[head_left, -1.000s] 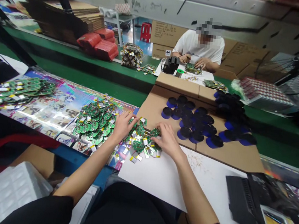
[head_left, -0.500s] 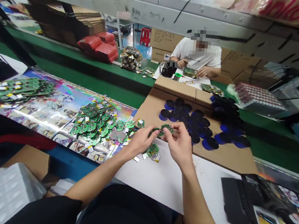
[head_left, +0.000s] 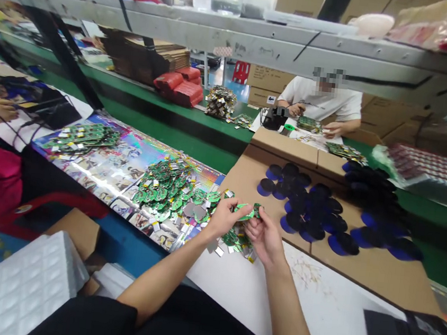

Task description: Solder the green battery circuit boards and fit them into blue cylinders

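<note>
1. A green board [head_left: 246,213] is held up in the air between the two hands. It is gripped by the left hand [head_left: 224,218], and the left thumb is laid over it.
2. A small dark green piece [head_left: 257,209] is pinched between the thumb and a finger of the right hand [head_left: 267,239]. It is seen right beside the right end of the green board. Whether it is a second board or part of the same one cannot be told.
3. From the left hand, the green board lies to the right. From the right hand, it lies to the left and a bit farther from the body.
4. The long way of the green board seems to be turned sideways, from one hand toward the other. Some of it is hidden by fingers, so this cannot be sure.
5. Of the two hands, the left is judged to be nearer to the green board.
6. Below the hands, a small heap of boards [head_left: 232,239] is spread at the edge of the white paper [head_left: 234,291].
7. Off to the left, a big pile of boards [head_left: 163,188] is seen, and the left hand is nearer to it.
8. To the right, blue and black round things [head_left: 313,230] are set on a cardboard sheet [head_left: 243,164]. They are nearer to the right hand, but are not touched by it.
</note>
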